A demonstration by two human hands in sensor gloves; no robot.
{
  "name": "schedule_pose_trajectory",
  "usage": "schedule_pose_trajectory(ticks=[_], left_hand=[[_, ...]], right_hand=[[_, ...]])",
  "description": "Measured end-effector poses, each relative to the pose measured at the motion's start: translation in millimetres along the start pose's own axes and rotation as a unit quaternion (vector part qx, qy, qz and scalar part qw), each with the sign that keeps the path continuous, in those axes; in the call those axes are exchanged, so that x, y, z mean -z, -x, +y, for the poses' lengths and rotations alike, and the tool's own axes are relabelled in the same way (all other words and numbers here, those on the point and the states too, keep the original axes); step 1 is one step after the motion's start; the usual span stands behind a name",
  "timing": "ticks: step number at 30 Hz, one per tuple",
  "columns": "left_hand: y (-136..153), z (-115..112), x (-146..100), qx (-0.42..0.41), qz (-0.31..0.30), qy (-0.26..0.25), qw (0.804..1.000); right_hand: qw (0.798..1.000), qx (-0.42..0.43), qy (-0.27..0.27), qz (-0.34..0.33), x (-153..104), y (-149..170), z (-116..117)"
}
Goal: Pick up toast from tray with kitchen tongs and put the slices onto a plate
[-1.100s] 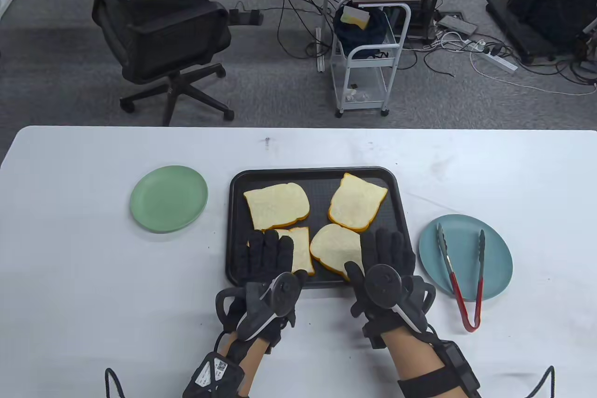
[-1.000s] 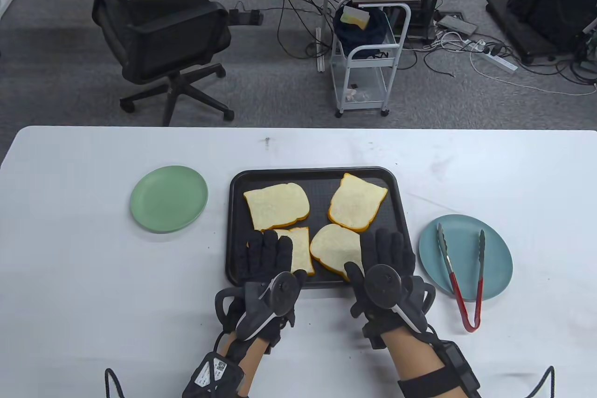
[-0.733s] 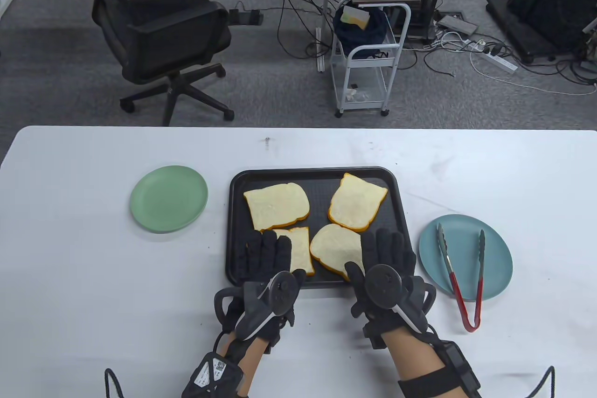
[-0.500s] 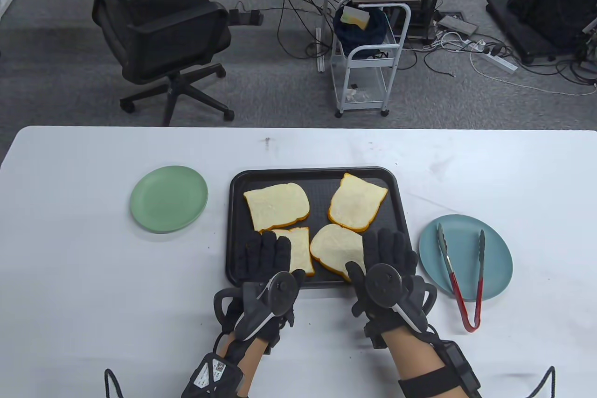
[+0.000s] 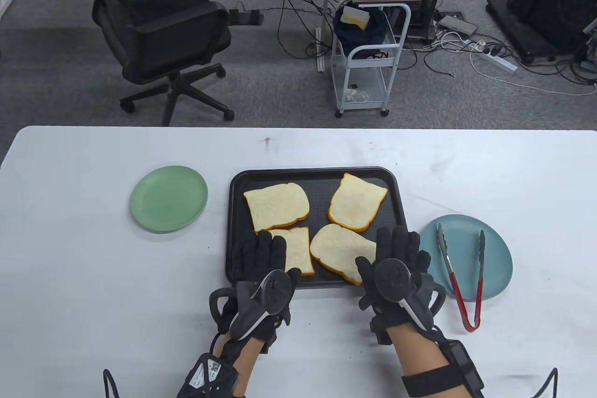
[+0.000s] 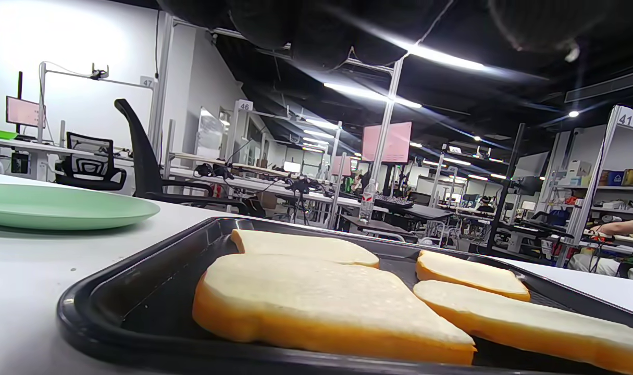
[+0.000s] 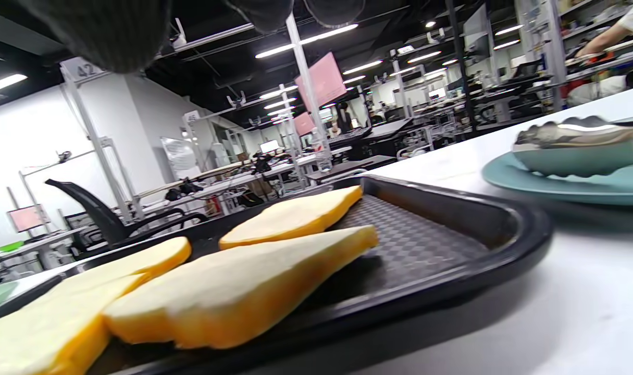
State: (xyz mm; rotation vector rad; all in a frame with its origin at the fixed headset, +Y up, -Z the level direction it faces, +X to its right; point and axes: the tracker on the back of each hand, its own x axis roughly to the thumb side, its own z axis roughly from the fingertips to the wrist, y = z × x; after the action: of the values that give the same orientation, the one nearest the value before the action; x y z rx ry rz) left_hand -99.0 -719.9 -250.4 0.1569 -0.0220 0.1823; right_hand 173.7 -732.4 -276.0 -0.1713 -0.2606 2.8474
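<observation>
A round green plate lies bare at centre left. The black rectangular tray holds four toast slices; left hand and right hand, fingers straight, overlap its lower edge. Red-handled metal tongs rest on the blue plate at right.

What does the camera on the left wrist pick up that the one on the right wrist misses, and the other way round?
Only the left wrist view shows the round pale green plate clearly, lying on the white table left of the tray. Only the right wrist view shows the round blue plate with the metal tips of the red-handled kitchen tongs lying on it, right of the tray. Both show the black plastic tray carrying the pale toast slices, seen from low at its near edge, with dark gloved fingers at the top.
</observation>
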Motion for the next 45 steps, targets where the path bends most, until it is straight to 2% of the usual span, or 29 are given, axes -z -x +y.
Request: schedule_pose_trajectory(ticks=[5,10,13,18,23,28,32,36,39,42,44,45], left_hand=[[0,0,1,-0.001,-0.001,-0.004,1.000],[0,2,1,0.006,-0.003,-0.012,1.000],[2,4,1,0.002,0.000,-0.016,1.000],[3,5,1,-0.010,0.002,-0.017,1.000],[3,5,1,-0.021,0.002,-0.014,1.000],[2,3,1,-0.020,0.000,-0.010,1.000],[1,3,1,-0.019,-0.001,-0.008,1.000],[-1,2,1,-0.014,-0.002,-0.008,1.000],[-1,2,1,-0.011,-0.001,-0.008,1.000],[0,2,2,-0.011,0.004,-0.007,1.000],[1,2,2,-0.011,0.006,-0.006,1.000],[2,2,2,-0.011,0.008,-0.006,1.000]], right_hand=[[0.998,-0.019,0.005,0.066,15,15,-6],[0.988,-0.084,-0.013,0.129,33,33,-12],[0.977,-0.124,-0.032,0.170,42,53,-18],[0.960,-0.124,-0.059,0.245,49,93,-23],[0.941,-0.118,-0.086,0.305,47,133,-14],[0.927,-0.118,-0.130,0.331,43,153,1],[0.934,-0.093,-0.122,0.324,42,155,7],[0.936,-0.111,-0.135,0.304,43,150,14],[0.939,-0.121,-0.120,0.299,43,150,17],[0.932,-0.132,-0.150,0.303,41,152,20],[0.936,-0.114,-0.127,0.308,39,153,21],[0.934,-0.116,-0.133,0.311,38,154,22]])
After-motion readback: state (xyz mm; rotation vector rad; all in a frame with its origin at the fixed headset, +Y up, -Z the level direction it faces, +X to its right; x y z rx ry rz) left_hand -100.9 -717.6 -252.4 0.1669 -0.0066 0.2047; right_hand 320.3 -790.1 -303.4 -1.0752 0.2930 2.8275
